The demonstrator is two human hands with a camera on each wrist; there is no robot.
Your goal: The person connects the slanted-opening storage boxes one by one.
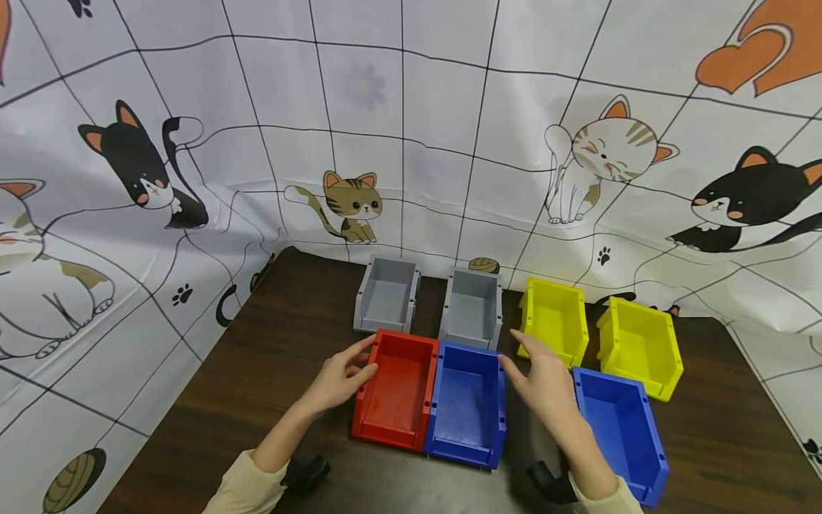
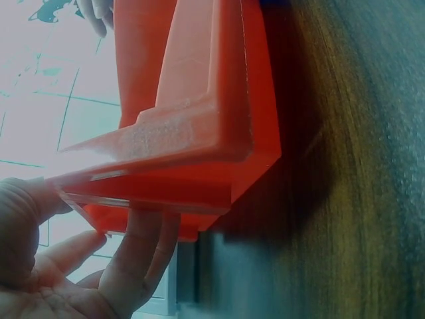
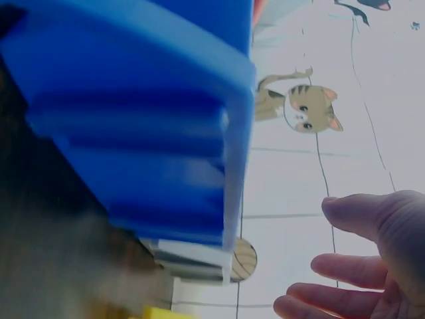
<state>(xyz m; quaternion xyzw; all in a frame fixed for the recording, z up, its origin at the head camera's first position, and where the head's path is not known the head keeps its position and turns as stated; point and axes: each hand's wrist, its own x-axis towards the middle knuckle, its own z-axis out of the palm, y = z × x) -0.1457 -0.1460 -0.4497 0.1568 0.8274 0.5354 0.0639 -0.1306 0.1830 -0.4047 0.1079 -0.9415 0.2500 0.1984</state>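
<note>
Two bins lie side by side in the middle of the table in the head view: a red bin (image 1: 393, 400) on the left and a blue bin (image 1: 467, 400) touching it on the right. My left hand (image 1: 340, 375) grips the red bin's left rim. In the left wrist view, its thumb reaches the rim's edge, with fingers (image 2: 136, 256) under the lip against the outer wall. Fingers spread, my right hand (image 1: 546, 378) is beside the blue bin and holds nothing. A gap shows between that hand (image 3: 358, 266) and the blue bin's side (image 3: 153, 146) in the right wrist view.
Behind stand two grey bins (image 1: 387, 289), then two yellow bins (image 1: 556, 318) to the right. A second blue bin (image 1: 619, 428) is near my right forearm. The dark wood table (image 1: 257, 350) meets a cat-print sheet (image 1: 437, 107) at the back and left.
</note>
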